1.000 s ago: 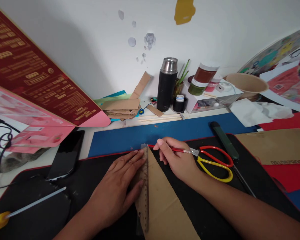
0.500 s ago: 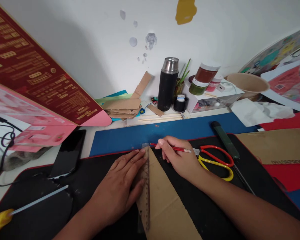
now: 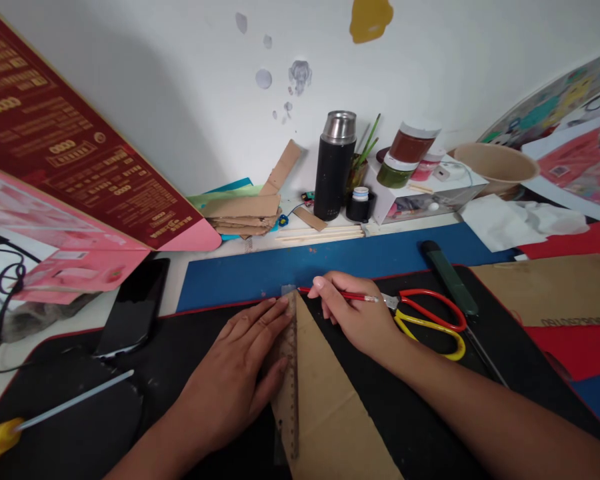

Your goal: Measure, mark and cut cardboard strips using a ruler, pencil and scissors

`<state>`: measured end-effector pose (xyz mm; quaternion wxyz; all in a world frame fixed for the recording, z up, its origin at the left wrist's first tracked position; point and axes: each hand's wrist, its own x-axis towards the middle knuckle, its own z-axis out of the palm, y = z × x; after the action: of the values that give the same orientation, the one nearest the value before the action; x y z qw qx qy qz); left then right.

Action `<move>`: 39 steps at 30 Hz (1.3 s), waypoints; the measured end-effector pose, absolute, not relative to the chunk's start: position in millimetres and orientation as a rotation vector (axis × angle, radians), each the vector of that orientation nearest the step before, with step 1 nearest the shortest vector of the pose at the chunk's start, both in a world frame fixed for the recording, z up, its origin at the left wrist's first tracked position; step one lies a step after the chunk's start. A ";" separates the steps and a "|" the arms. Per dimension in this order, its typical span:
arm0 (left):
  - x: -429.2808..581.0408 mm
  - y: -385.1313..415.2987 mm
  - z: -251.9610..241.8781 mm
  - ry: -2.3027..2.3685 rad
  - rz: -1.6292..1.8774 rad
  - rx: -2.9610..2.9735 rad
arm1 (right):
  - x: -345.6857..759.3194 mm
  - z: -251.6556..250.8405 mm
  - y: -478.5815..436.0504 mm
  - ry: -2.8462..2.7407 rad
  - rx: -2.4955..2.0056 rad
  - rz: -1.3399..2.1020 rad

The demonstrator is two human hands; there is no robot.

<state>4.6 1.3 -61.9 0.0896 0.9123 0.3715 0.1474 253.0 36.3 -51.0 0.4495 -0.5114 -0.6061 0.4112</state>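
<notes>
My left hand (image 3: 247, 357) lies flat, fingers stretched out, and presses a clear ruler (image 3: 293, 400) down on a tapering piece of brown cardboard (image 3: 333, 403). My right hand (image 3: 353, 310) is closed around a red pencil (image 3: 353, 295). The pencil's point is close to the far, narrow end of the cardboard, by the top of the ruler. Part of the ruler is hidden under my left fingers. Scissors (image 3: 430, 323) with one red and one yellow handle lie just right of my right hand, their blades partly hidden behind it.
A dark green-handled tool (image 3: 450, 280) lies beyond the scissors. On the left are a phone (image 3: 134, 303) and a yellow-handled tool (image 3: 0, 443) with a thin rod. A black bottle (image 3: 334, 173), paint jars (image 3: 397, 171) and cardboard scraps (image 3: 245, 212) stand along the wall.
The whole view has shifted slightly up and left. Both hands, the ruler, the cardboard and the pencil keep their places relative to each other.
</notes>
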 end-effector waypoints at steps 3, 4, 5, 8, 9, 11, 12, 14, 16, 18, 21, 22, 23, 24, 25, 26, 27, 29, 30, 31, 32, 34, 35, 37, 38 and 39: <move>4.7 2.0 -60.7 1.108 0.432 2.694 | 252.7 -51.6 36.1 -1.501 -1.261 1.020; 4.8 2.3 -60.3 1.108 0.433 2.689 | 252.6 -51.8 36.0 -1.502 -1.262 1.021; 5.0 2.7 -60.1 1.106 0.437 2.687 | 252.5 -51.9 35.8 -1.503 -1.265 1.022; 5.4 3.5 -60.1 1.097 0.458 2.686 | 252.2 -51.8 35.4 -1.507 -1.278 1.027; 5.5 3.6 -60.2 1.096 0.461 2.686 | 252.2 -51.6 35.3 -1.507 -1.282 1.027; 5.7 3.6 -60.5 1.098 0.452 2.684 | 252.1 -51.3 35.2 -1.510 -1.284 1.027; 5.8 3.5 -60.6 1.099 0.447 2.683 | 252.0 -51.3 35.3 -1.514 -1.283 1.025; 5.8 3.3 -60.6 1.099 0.445 2.678 | 252.0 -51.8 35.4 -1.526 -1.283 1.015; 5.8 3.1 -60.3 1.101 0.451 2.669 | 252.2 -52.6 35.6 -1.545 -1.281 1.002; 5.6 3.0 -59.9 1.105 0.456 2.660 | 252.5 -53.5 35.6 -1.561 -1.280 0.989; 5.4 3.0 -59.4 1.104 0.452 2.653 | 252.8 -53.9 35.0 -1.566 -1.280 0.982; 5.4 3.0 -59.4 1.105 0.451 2.653 | 252.8 -53.7 34.8 -1.567 -1.280 0.981; 5.5 3.0 -59.4 1.107 0.451 2.653 | 252.7 -53.4 34.7 -1.571 -1.281 0.978; 5.6 2.9 -59.4 1.109 0.453 2.653 | 252.7 -52.9 34.6 -1.579 -1.283 0.972; 5.7 2.8 -59.5 1.111 0.453 2.654 | 252.5 -52.5 34.5 -1.590 -1.284 0.962; 5.9 2.7 -59.5 1.112 0.456 2.656 | 252.4 -52.1 34.6 -1.602 -1.285 0.950; 6.0 2.7 -59.5 1.114 0.453 2.657 | 252.3 -51.8 34.7 -1.613 -1.285 0.940; 6.2 2.6 -59.5 1.113 0.444 2.661 | 252.2 -51.8 34.9 -1.621 -1.278 0.926; 6.2 2.6 -59.5 1.110 0.440 2.666 | 252.1 -51.9 35.0 -1.621 -1.275 0.923; 6.2 2.7 -59.6 1.108 0.435 2.669 | 252.0 -52.1 35.0 -1.618 -1.273 0.925; 6.2 2.8 -59.6 1.107 0.429 2.672 | 252.0 -52.3 35.1 -1.615 -1.272 0.927; 6.2 2.9 -59.8 1.105 0.425 2.675 | 251.9 -52.6 35.0 -1.610 -1.270 0.933; 6.2 2.9 -59.9 1.109 0.425 2.673 | 251.9 -52.7 34.9 -1.610 -1.270 0.936; 6.3 3.0 -60.0 1.114 0.430 2.666 | 252.0 -52.8 34.8 -1.608 -1.271 0.933; 6.3 3.0 -59.9 1.114 0.436 2.662 | 252.0 -52.7 34.7 -1.610 -1.271 0.932; 6.4 3.0 -59.8 1.114 0.441 2.658 | 252.0 -52.6 34.6 -1.610 -1.271 0.931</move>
<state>6.4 3.0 -59.8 0.1127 0.9058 0.3797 0.1502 252.0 34.6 -52.6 0.4301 -0.5095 -0.6452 0.3730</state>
